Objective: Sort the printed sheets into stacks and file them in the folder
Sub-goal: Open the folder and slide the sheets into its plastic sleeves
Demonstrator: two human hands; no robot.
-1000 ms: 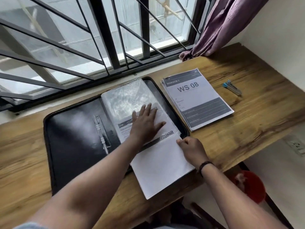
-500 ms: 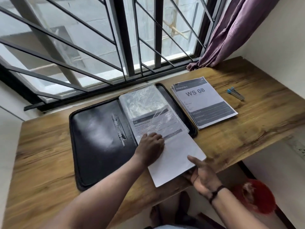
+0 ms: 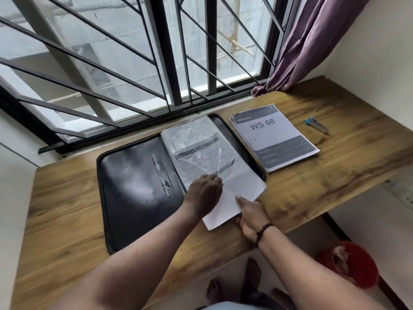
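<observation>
So at the left of the desk (image 3: 67, 209) the one black folder (image 3: 138, 186) lay open, its dark inside cover bare apart from the clip strip (image 3: 162, 174). Just right of that, in the middle of the frame, sat the clear plastic sleeve (image 3: 199, 148), with a bundle of printed sheets (image 3: 237, 191) partly inside it.

Compared with a second earlier, the bundle had gone noticeably deeper into the sleeve. Before, a long white stretch hung off the near edge of the desk; at this point only the bottom corner still stuck out past the folder. I'd say this stack was mostly filed, with one last push left.

The left hand (image 3: 204, 193) had changed too: it was flat on the sleeve a second earlier, and now its fingers were curled, apparently pinching the sleeve's open edge against the paper, though I couldn't see the fingertips clearly. The right hand (image 3: 251, 214) had moved to the bundle's lower right edge, thumb on top and fingers tucked underneath, gripping it.

Further right, one more stack, topped with the WS 08 sheet (image 3: 274, 137), waited untouched, so at least one stack remained to file. Upper right: one small blue and grey tool (image 3: 317, 125), can't tell what exactly. Two hands, two stacks, one folder.
</observation>
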